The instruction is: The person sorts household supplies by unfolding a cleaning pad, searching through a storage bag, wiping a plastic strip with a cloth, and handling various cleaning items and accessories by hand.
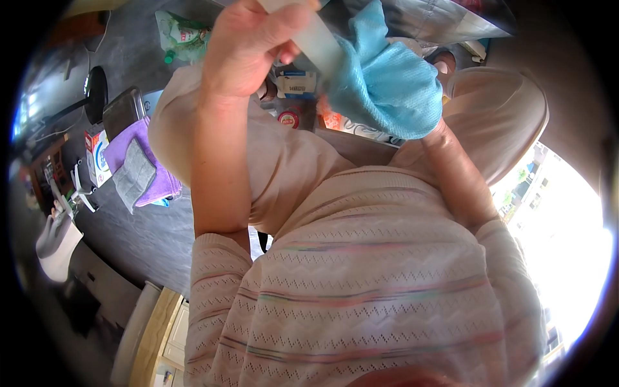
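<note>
My left hand (248, 48), raised at the top, has its fingers closed around a translucent whitish flat strip (316, 42). The strip slants down to the right and its lower end meets a light blue cloth (393, 90). That cloth is bunched over my right hand, so the fingers are hidden; only the wrist (437, 135) shows below it. The cloth looks wrapped around or pressed against the strip's end, though the exact contact cannot be seen. Both hands are held above my spread knees.
A green pouch (180, 35) lies on the grey floor. Beyond my lap are a small box (296, 84), a red round lid (288, 119) and an orange item (331, 120). Purple (138, 145) and grey cloths (134, 174) hang at left. A silvery bag (445, 16) stands at top right.
</note>
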`<action>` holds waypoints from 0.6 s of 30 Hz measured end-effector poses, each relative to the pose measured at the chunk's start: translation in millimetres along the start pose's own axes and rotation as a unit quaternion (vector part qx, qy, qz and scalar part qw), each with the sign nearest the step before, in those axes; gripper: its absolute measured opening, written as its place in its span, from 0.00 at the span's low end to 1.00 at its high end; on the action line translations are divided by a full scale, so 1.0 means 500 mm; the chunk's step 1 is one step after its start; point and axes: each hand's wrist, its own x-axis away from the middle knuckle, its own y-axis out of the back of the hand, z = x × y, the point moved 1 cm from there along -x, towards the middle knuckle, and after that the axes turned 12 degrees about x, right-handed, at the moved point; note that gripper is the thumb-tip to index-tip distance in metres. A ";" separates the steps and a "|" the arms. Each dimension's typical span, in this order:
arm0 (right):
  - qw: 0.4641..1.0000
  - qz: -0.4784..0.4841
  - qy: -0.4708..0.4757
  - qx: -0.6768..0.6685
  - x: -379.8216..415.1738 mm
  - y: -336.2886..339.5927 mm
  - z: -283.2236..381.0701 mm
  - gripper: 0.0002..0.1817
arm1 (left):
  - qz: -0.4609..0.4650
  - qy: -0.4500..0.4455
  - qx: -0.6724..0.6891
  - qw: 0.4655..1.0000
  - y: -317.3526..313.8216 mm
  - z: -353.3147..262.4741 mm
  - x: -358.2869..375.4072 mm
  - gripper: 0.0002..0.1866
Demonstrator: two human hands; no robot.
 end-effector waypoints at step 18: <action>0.992 0.066 0.052 -0.097 0.025 -0.051 0.022 0.22 | -0.137 -0.101 -0.007 0.985 -0.008 0.023 -0.006 0.05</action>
